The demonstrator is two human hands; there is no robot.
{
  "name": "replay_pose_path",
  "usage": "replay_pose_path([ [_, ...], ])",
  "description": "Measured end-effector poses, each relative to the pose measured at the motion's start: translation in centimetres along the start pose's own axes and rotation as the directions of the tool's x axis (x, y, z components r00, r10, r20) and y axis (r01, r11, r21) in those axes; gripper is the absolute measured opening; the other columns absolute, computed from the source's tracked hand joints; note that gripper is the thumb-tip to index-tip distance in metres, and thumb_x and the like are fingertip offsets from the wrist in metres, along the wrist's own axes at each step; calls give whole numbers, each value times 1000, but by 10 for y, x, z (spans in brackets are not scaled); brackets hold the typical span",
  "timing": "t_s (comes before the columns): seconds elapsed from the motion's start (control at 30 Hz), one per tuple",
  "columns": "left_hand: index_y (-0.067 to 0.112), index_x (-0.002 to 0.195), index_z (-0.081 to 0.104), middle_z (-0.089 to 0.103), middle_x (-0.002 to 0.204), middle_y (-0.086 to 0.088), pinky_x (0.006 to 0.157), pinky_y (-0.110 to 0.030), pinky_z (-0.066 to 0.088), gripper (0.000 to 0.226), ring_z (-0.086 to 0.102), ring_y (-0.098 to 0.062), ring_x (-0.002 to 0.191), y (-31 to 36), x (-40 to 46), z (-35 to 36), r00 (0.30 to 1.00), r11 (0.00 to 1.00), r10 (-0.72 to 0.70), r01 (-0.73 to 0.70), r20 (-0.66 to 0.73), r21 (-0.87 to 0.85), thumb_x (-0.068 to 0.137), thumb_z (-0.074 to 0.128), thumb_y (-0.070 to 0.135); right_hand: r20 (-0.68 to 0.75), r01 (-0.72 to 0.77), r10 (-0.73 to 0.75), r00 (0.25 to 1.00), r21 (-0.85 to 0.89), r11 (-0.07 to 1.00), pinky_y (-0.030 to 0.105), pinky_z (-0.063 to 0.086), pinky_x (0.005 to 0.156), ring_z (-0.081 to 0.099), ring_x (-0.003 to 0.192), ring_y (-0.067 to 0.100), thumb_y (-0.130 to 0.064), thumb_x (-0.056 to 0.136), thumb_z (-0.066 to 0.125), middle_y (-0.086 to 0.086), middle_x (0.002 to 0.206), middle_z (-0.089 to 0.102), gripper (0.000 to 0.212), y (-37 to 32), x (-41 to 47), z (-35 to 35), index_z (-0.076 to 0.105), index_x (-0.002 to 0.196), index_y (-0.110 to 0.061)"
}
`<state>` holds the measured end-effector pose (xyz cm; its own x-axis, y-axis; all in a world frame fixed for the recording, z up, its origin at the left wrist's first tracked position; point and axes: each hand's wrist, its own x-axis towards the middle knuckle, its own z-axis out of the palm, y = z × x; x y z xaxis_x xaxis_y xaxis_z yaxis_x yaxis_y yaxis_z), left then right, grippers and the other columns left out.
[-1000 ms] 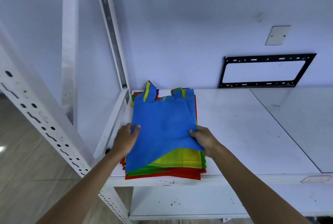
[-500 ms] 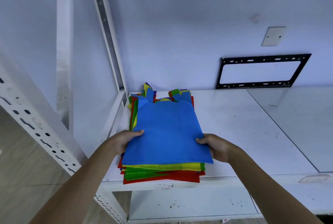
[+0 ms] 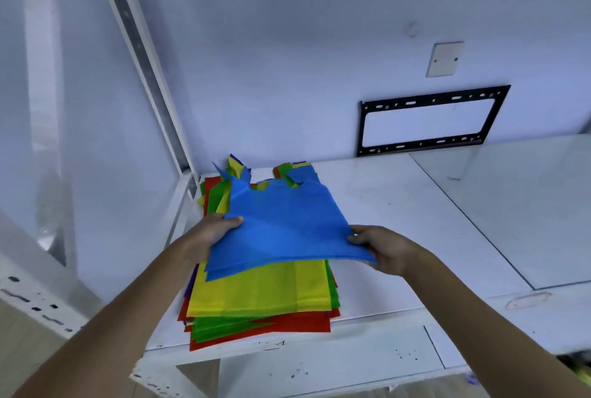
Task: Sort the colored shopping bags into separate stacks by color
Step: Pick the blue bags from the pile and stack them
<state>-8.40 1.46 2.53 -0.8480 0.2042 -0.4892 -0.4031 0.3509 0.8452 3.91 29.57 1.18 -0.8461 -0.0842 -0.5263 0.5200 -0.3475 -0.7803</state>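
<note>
A blue shopping bag (image 3: 284, 228) hangs lifted above a mixed pile of bags (image 3: 262, 305) at the left end of the white table (image 3: 399, 237). My left hand (image 3: 211, 234) pinches the blue bag's left edge, thumb on top. My right hand (image 3: 383, 250) grips its right front corner. The bag's front edge is raised and its handles still lie at the back of the pile. A yellow bag (image 3: 262, 289) tops the pile beneath it, with green (image 3: 224, 327) and red (image 3: 297, 324) bags lower down.
A white metal rack post (image 3: 144, 68) rises just left of the pile. The wall behind carries a black mounting bracket (image 3: 428, 122) and a blank cover plate (image 3: 444, 58). A seam (image 3: 470, 225) divides the table surface to the right.
Both hands have raised the blue bag's front off the pile and shifted it slightly right, uncovering the yellow bag underneath.
</note>
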Motion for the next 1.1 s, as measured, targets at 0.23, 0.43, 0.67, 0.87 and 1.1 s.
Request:
replay_pose_path([
  [0.23,8,74,59,65,47,-1,34,-12,43,27,57,-4,32,127,11,83,974,974,223,-224,-30,-28,97,52,20,-29,174,-173,985,41,984,17,58,55,71,56,12,6,97,25,16,85,69,31,-131,-31,-62,55,101,6],
  [0.43,9,83,61,66,71,-3,43,-15,50,17,64,-11,57,236,8,152,887,868,455,-461,-76,-184,96,54,18,-128,331,-358,925,-194,923,21,57,59,65,87,22,5,95,29,8,92,67,35,-239,-50,-117,52,121,0],
  [0.67,10,96,66,70,92,-4,62,-25,57,15,68,-17,78,252,9,201,815,773,548,-580,-190,-257,92,61,24,-45,462,-501,864,-327,825,21,58,66,66,97,17,-2,97,35,0,115,66,42,-258,-84,-177,55,129,-21],
  [0.87,7,94,66,68,108,-15,88,-42,55,15,67,-30,95,156,47,247,901,855,406,-434,-156,-282,88,67,21,-164,297,-379,911,-380,876,26,59,70,63,90,22,4,96,37,14,120,61,40,-174,-62,-235,52,130,-10],
  [1.1,-4,106,68,68,113,-20,92,-51,53,34,68,-34,97,33,87,289,984,984,107,-125,-141,-124,87,67,24,-344,105,-272,899,-433,895,26,55,57,60,72,26,14,89,43,21,102,61,31,-59,-37,-281,59,114,4],
])
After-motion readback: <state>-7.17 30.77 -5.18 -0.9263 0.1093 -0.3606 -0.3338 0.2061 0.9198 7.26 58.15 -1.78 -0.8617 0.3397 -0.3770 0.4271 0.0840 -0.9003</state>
